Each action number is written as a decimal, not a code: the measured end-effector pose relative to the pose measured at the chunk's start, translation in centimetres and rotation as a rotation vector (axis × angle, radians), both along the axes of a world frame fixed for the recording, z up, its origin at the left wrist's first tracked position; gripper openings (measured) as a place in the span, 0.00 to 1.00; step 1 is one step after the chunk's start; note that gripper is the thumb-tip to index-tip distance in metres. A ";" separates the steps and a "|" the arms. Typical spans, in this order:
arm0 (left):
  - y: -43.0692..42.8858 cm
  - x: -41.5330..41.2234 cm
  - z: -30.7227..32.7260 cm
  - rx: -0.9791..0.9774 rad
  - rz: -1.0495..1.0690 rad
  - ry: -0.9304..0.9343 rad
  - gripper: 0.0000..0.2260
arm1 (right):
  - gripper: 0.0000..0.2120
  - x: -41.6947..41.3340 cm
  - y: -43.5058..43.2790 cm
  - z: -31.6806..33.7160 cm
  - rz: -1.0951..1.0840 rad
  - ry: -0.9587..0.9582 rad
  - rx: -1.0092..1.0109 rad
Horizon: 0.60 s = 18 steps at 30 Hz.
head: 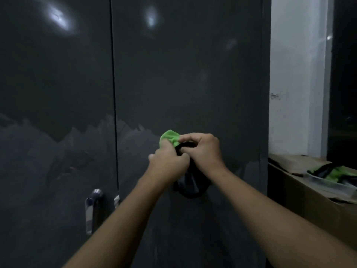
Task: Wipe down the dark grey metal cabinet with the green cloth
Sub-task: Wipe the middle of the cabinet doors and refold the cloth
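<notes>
Gripping green cloth (170, 136) are left hand (169, 161), right hand (205, 150).

One view is given, from the person's head. It is pointed forward and slightly down, from near, at the dark grey metal cabinet (183, 74), which fills most of the frame. A white wall (289, 74) is caught at 2 o'clock, a cardboard box (309, 206) at 4 o'clock.
</notes>
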State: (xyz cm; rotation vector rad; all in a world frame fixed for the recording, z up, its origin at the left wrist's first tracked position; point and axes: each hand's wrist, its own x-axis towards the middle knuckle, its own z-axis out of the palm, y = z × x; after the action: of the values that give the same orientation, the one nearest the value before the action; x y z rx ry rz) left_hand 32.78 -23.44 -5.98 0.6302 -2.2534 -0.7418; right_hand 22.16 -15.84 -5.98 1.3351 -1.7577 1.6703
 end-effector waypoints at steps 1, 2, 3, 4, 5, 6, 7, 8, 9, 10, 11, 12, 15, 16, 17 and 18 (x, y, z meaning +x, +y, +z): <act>0.5 -0.3 0.6 0.028 -0.009 0.060 0.21 | 0.15 0.3 -0.3 0.1 0.075 -0.048 -0.046; 0.8 -0.6 1.2 0.056 -0.010 0.126 0.20 | 0.16 0.5 -0.5 0.3 0.179 -0.109 -0.084; 0.9 -1.0 1.9 0.082 -0.016 0.187 0.21 | 0.18 0.7 -0.6 0.6 0.298 -0.175 -0.112; 0.7 -1.5 2.3 0.070 -0.012 0.227 0.21 | 0.21 0.8 -0.5 0.9 0.400 -0.221 -0.117; 0.3 -1.9 2.3 0.012 0.010 0.253 0.22 | 0.24 0.6 -0.5 1.2 0.479 -0.249 -0.101; -0.3 -2.3 2.0 -0.065 0.039 0.285 0.23 | 0.27 0.5 -0.3 1.5 0.540 -0.251 -0.069; -0.9 -2.6 1.5 -0.147 0.067 0.323 0.23 | 0.28 0.3 -0.1 1.8 0.574 -0.230 -0.027; -1.6 -2.9 0.7 -0.244 0.092 0.355 0.24 | 0.27 0.1 0.2 2.2 0.549 -0.160 0.019; -2.4 -3.1 -0.1 -0.383 0.125 0.366 0.24 | 0.25 -0.4 0.5 2.6 0.441 -0.039 0.061; -3.3 -3.4 -1.0 -0.559 0.166 0.340 0.25 | 0.24 -1.2 0.7 3.0 0.262 0.111 0.103; -4.2 -3.6 -1.8 -0.729 0.192 0.290 0.26 | 0.24 -2.1 1.0 3.4 0.066 0.259 0.146; -5.2 -3.6 -2.2 -0.865 0.204 0.231 0.27 | 0.24 -3.0 1.4 4.0 -0.095 0.400 0.186; -8.0 -2.9 -2.3 -1.089 0.194 0.117 0.30 | 0.26 -6.1 1.5 4.3 -0.332 0.615 0.373; -8.9 -2.4 -1.9 -1.123 0.200 0.115 0.29 | 0.25 -6.9 1.1 3.8 -0.391 0.647 0.421; -9.9 -1.9 -1.3 -1.135 0.217 0.126 0.27 | 0.25 -7.8 0.5 3.2 -0.455 0.675 0.427; -10.7 -1.4 -0.5 -1.121 0.240 0.140 0.26 | 0.25 -8.4 -0.1 2.5 -0.522 0.698 0.401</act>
State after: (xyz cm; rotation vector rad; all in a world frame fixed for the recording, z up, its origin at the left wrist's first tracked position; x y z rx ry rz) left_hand 31.35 -34.14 -6.48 0.2497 -1.9960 0.5844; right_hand 13.79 -15.89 -3.43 1.2435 -1.8061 0.4989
